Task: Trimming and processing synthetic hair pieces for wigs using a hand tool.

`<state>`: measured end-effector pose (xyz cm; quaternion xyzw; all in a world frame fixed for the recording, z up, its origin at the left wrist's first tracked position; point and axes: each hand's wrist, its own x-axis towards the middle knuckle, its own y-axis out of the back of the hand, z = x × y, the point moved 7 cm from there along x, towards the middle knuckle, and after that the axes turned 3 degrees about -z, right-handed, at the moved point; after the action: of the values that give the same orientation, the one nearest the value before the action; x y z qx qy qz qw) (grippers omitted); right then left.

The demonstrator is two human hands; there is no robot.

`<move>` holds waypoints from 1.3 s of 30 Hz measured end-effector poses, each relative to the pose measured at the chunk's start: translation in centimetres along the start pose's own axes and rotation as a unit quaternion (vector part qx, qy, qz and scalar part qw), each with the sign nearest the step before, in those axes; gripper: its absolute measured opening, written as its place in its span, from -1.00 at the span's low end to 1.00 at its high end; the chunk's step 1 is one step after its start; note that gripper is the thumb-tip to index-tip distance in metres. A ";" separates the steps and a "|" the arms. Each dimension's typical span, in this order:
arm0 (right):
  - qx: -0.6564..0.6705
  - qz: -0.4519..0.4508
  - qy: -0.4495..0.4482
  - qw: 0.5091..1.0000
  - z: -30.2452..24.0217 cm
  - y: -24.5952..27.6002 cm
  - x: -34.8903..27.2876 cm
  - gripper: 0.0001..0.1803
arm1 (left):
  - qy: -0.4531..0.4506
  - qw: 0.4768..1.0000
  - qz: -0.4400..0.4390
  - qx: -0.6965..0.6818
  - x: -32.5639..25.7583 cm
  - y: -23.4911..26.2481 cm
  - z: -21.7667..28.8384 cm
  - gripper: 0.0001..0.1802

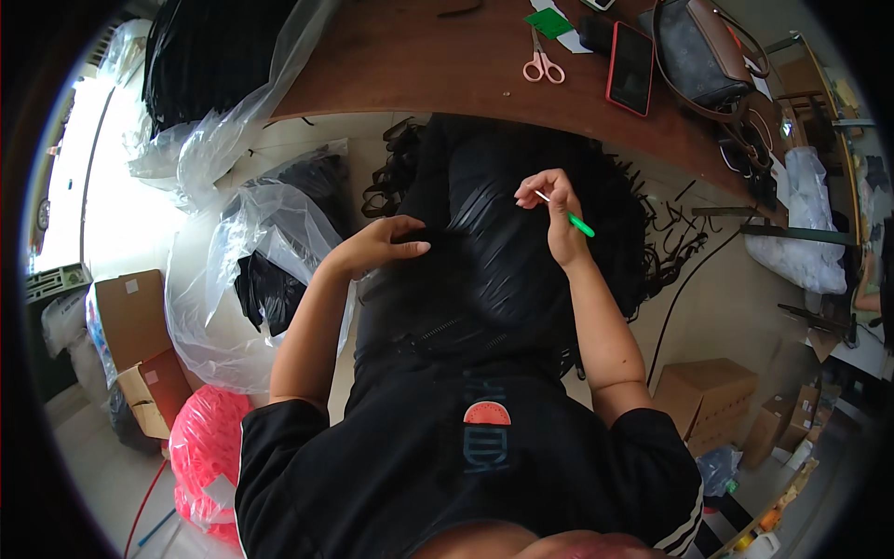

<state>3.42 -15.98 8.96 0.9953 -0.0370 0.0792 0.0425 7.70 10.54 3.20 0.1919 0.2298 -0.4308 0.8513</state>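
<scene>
My left hand (380,247) is over my lap at the left, thumb and fingers bent round the edge of a dark, blurred black piece (433,270). What kind of piece it is cannot be made out. My right hand (559,216) holds a slim tool with a green handle (581,224). Its thin pale shaft points up and left between the fingers, and its tip is too small to tell. Beneath both hands, black strips (498,214) lie across my lap. Some have a toothed look, like zippers.
On the brown table (400,65) ahead lie pink-handled scissors (543,65), a red-edged phone (630,69) and a handbag (703,51). Clear plastic bags (219,307) sit at the left, near a pink bundle (207,456). Cardboard boxes (705,399) stand at the right. Loose black strips (666,252) hang beside my lap.
</scene>
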 end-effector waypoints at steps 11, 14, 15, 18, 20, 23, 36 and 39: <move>-0.238 -0.006 0.037 0.971 2.1 1.3 1.4 -0.72 | -0.135 0.986 0.079 -0.047 2.4 -0.5 10.6 -0.76; -0.013 0.062 -0.152 0.986 3.8 5.4 1.1 -0.77 | -0.136 0.984 -0.009 -0.113 2.3 -2.4 11.5 -0.73; 0.006 0.048 -0.140 0.989 3.0 6.4 1.1 -0.76 | -0.131 0.979 -0.045 -0.151 2.7 -2.9 11.2 -0.73; -0.071 0.158 -0.044 0.984 -0.3 8.1 2.1 -0.81 | -0.084 0.955 -0.029 -0.283 4.0 -3.1 9.3 -0.76; -0.188 0.137 0.004 0.973 -0.8 8.1 2.2 -0.82 | -0.057 0.948 0.031 -0.313 5.0 -2.1 5.8 -0.77; 0.024 0.085 -0.066 0.994 -0.8 5.0 1.5 -0.72 | -0.042 0.948 0.027 -0.315 5.0 -2.4 5.3 -0.79; 0.100 0.064 -0.097 0.988 -0.7 -2.8 -0.2 -0.84 | -0.076 0.902 0.031 -0.423 2.9 -4.3 6.7 -0.89; 0.007 0.028 -0.008 1.000 -1.9 -2.9 0.3 -0.86 | -0.086 0.893 0.038 -0.439 2.5 -4.4 7.2 -0.92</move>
<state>3.64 -12.96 10.66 0.9947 -0.0645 0.0728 0.0330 6.98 2.73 7.16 -0.2309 0.3136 -0.2678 0.8812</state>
